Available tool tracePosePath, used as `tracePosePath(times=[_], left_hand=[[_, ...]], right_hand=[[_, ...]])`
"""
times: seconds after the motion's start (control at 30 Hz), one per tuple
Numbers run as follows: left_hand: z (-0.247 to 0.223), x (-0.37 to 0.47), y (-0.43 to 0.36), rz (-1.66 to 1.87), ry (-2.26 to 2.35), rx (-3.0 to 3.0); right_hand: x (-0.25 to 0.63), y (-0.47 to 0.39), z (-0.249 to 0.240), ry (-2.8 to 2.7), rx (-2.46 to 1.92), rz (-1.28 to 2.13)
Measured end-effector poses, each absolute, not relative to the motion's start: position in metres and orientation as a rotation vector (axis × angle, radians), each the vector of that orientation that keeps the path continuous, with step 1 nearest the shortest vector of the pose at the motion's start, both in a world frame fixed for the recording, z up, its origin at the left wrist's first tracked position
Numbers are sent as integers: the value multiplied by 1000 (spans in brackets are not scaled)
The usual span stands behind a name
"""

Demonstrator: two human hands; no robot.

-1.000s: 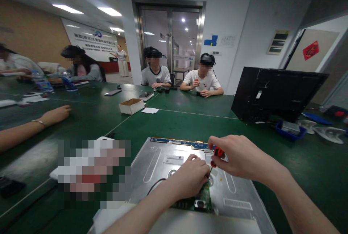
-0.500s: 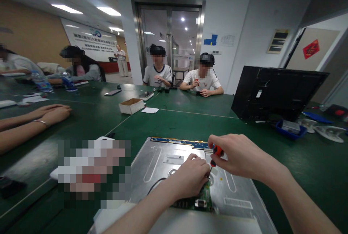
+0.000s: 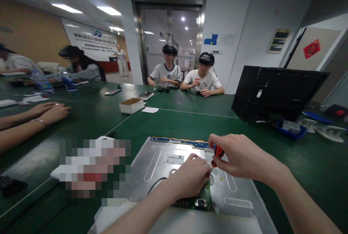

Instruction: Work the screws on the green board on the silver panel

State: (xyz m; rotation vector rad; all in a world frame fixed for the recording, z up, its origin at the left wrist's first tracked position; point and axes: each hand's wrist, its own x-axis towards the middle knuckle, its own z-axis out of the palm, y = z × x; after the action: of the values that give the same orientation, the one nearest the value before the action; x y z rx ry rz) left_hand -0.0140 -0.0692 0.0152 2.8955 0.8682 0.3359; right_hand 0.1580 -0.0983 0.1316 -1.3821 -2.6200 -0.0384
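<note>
The right hand (image 3: 235, 156) pinches a screwdriver (image 3: 214, 163), its shaft angled down beside the left hand (image 3: 191, 178), whose curled fingers hide any grip on the green circuit board (image 3: 208, 196) beneath, apparently screw work calling for a steady, aligned shaft.

Bare left hand (image 3: 191, 176) and bare right hand (image 3: 236, 155)
Left forearm (image 3: 153, 207) and right forearm (image 3: 300, 197) are slim, also uncovered.

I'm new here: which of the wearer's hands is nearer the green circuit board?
Left. The left hand is over the green circuit board; the right hand is farther right, holding a screwdriver.
</note>
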Motion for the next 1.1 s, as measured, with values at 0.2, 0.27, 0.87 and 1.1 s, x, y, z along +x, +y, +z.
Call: tracePosePath(times=[0.2,0.27,0.87,1.1], left_hand=[[12,-14,-70,379,855,2893],[13,-15,-70,355,856,2892],[17,-14,-70,316,863,2891],[18,-13,-71,300,885,2887]], right_hand=[[157,-97,133,-2634,-1474,-153],[156,-97,132,-2639,-1463,-170],[157,-99,132,-2636,-1417,-116],[156,-97,132,-2643,-1476,-167]])
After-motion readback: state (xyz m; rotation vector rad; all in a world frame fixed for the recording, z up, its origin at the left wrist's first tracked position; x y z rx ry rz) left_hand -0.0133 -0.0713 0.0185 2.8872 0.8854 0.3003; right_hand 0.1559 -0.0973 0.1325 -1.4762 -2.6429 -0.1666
